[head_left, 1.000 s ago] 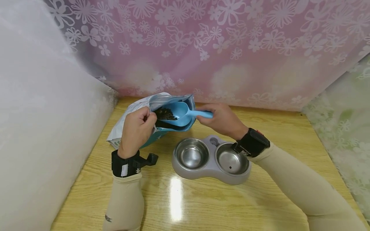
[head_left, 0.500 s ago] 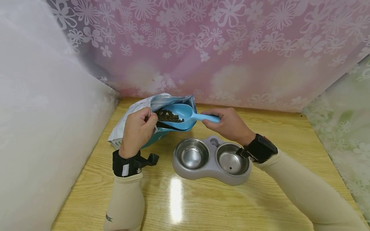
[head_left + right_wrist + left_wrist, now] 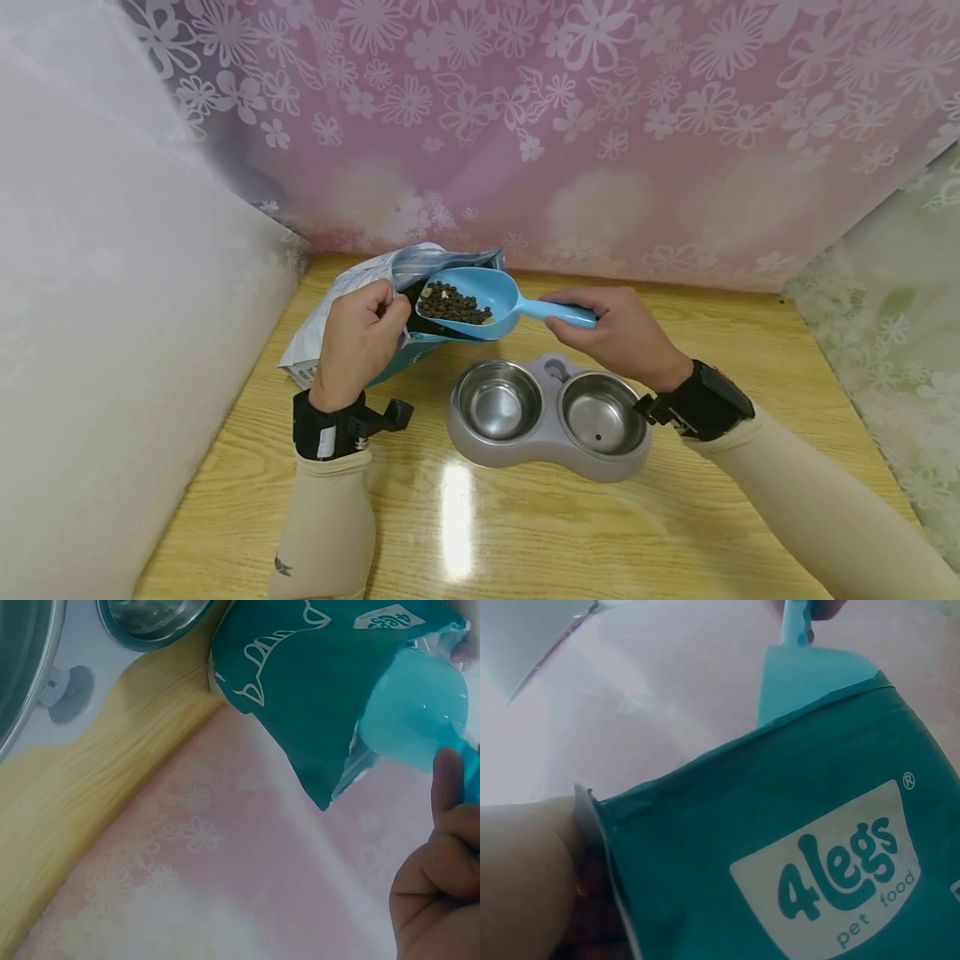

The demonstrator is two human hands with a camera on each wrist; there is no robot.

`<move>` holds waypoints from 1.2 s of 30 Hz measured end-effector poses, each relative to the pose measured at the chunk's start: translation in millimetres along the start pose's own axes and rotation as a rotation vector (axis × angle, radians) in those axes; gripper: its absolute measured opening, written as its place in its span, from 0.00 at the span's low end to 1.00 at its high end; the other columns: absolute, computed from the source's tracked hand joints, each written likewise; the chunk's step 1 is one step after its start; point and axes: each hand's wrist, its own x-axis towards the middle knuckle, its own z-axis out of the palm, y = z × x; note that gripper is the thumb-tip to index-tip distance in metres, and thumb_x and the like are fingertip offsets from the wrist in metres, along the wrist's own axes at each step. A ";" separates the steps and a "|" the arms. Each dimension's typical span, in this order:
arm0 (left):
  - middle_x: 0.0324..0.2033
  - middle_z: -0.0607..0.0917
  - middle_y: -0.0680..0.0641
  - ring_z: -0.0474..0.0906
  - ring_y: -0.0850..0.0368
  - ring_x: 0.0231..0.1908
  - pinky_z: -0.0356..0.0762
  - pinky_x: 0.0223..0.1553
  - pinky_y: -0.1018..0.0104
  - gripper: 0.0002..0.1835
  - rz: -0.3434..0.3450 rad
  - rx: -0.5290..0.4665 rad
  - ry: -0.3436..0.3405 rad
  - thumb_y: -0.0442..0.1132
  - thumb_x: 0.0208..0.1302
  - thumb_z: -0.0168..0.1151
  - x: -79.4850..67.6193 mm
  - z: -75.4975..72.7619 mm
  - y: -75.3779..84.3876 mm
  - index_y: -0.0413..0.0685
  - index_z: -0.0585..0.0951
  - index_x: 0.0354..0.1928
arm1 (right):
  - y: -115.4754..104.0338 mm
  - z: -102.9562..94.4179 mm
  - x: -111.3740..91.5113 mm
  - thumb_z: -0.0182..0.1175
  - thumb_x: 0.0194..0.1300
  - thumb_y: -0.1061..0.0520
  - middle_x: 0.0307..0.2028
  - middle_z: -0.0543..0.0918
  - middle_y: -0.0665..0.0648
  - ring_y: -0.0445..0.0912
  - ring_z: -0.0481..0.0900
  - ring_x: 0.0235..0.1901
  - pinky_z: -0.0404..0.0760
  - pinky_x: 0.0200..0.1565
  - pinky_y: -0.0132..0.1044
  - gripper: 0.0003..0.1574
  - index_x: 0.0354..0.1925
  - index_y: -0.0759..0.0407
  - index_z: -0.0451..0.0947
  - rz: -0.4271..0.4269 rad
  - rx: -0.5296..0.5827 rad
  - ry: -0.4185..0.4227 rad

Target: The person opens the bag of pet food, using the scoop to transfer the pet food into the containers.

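My right hand (image 3: pixel 626 333) grips the handle of a light blue scoop (image 3: pixel 498 292). Brown kibble (image 3: pixel 453 306) with a few paler bits fills the front of the scoop, which overlaps the mouth of the pet food bag (image 3: pixel 330 312). With curled fingers my left hand (image 3: pixel 360 337) holds the near edge of that bag's opening. In the left wrist view the teal bag front (image 3: pixel 780 847) bears the words "4Legs pet food", and the scoop (image 3: pixel 810 679) rises behind its top edge. The right wrist view shows the scoop's underside (image 3: pixel 416 712) at the bag's mouth.
A grey double bowl stand (image 3: pixel 550 429) with two steel bowls stands in front of the bag. One dark pellet (image 3: pixel 597 437) lies in the right bowl. Behind the wooden table (image 3: pixel 525 533) hangs a pink flowered curtain (image 3: pixel 480 150); a white sheet (image 3: pixel 112 292) borders the left.
My right hand has drawn the scoop rightward, partly out of the bag, so more of the kibble in it shows. My left hand has stayed at the bag's edge.
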 end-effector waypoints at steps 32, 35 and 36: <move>0.10 0.59 0.47 0.54 0.57 0.11 0.49 0.17 0.66 0.22 0.009 0.000 -0.015 0.28 0.67 0.53 -2.3 -2.4 1.4 0.44 0.61 0.15 | 35.9 -34.1 -121.5 0.68 0.55 0.65 0.41 0.84 0.48 0.34 0.72 0.23 0.67 0.24 0.28 0.25 0.52 0.52 0.81 0.071 -0.072 0.139; 0.10 0.59 0.47 0.55 0.56 0.11 0.49 0.17 0.66 0.22 0.005 -0.010 -0.024 0.28 0.67 0.53 -1.8 -0.2 2.3 0.43 0.61 0.15 | 36.9 -32.9 -132.8 0.69 0.55 0.64 0.42 0.84 0.49 0.34 0.75 0.27 0.69 0.26 0.26 0.24 0.52 0.52 0.82 0.093 -0.090 0.146; 0.10 0.59 0.47 0.55 0.56 0.11 0.49 0.18 0.66 0.22 0.004 -0.010 -0.025 0.28 0.67 0.53 -1.5 0.7 2.4 0.44 0.61 0.15 | 37.4 -32.0 -136.2 0.69 0.56 0.64 0.42 0.84 0.49 0.33 0.77 0.28 0.70 0.28 0.25 0.24 0.52 0.52 0.82 0.100 -0.097 0.146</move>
